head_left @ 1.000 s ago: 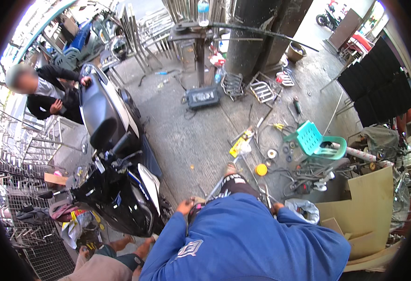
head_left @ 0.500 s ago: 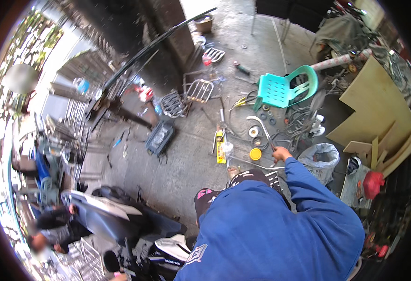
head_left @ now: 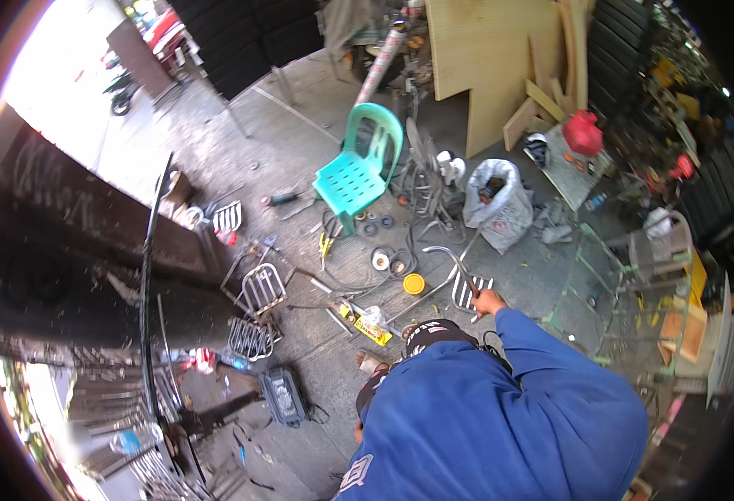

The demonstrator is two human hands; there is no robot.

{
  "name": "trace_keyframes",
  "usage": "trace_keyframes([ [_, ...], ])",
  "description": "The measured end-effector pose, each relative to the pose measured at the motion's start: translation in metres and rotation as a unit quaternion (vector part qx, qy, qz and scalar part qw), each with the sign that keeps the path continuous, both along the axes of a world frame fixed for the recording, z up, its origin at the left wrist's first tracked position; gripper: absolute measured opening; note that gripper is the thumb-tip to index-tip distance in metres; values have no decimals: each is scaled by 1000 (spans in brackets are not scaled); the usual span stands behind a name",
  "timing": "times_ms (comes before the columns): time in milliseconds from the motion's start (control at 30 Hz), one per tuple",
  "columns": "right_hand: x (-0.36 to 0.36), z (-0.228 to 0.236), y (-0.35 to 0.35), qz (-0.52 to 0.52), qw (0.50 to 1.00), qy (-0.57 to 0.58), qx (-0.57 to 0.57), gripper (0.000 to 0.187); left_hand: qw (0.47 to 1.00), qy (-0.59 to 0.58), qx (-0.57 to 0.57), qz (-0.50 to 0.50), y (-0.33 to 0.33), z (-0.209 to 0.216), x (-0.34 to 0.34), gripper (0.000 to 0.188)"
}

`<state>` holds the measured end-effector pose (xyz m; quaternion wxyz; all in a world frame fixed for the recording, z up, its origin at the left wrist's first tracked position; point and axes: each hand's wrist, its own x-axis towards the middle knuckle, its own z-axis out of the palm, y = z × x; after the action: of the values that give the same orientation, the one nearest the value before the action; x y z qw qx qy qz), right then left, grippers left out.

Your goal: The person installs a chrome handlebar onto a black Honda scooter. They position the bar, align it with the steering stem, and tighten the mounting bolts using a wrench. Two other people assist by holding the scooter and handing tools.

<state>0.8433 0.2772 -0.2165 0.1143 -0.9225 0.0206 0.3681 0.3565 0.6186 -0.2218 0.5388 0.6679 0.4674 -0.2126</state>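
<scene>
My right hand is closed around the lower, darker end of a bent metal tube, whose other end hooks over. Right beside that hand lies a small slatted metal rack, partly covered by the tube. Of my left hand only a sliver of skin appears past the blue jacket, its fingers hidden. A yellow round lid and a yellow packet lie on the floor before my knees. A thin metal rod stretches between them and the rack.
A green plastic chair stands ahead, near coiled cables and a filled white sack. Plywood sheets lean behind. To the left are a dark case, metal racks and a thick post. A pale metal frame stands right.
The view has swung right, bringing the metal frame into sight and losing the motorcycle and the other person. My right hand keeps its grip on the tube, now lower, beside the slatted rack.
</scene>
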Motion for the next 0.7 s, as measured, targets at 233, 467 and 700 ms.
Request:
trace_keyframes([
  [233, -198, -3, -91, -370, 925, -12, 86, 37, 988, -7, -14, -157, 101, -20, 34, 53],
  [467, -310, -32, -123, -464, 886, -7, 21, 42, 967, -25, -5, -254, 123, -9, 55, 52],
  [700, -311, -63, -148, -533, 822, -35, 198, 30, 950, -41, 34, -308, 102, 22, 76, 51],
])
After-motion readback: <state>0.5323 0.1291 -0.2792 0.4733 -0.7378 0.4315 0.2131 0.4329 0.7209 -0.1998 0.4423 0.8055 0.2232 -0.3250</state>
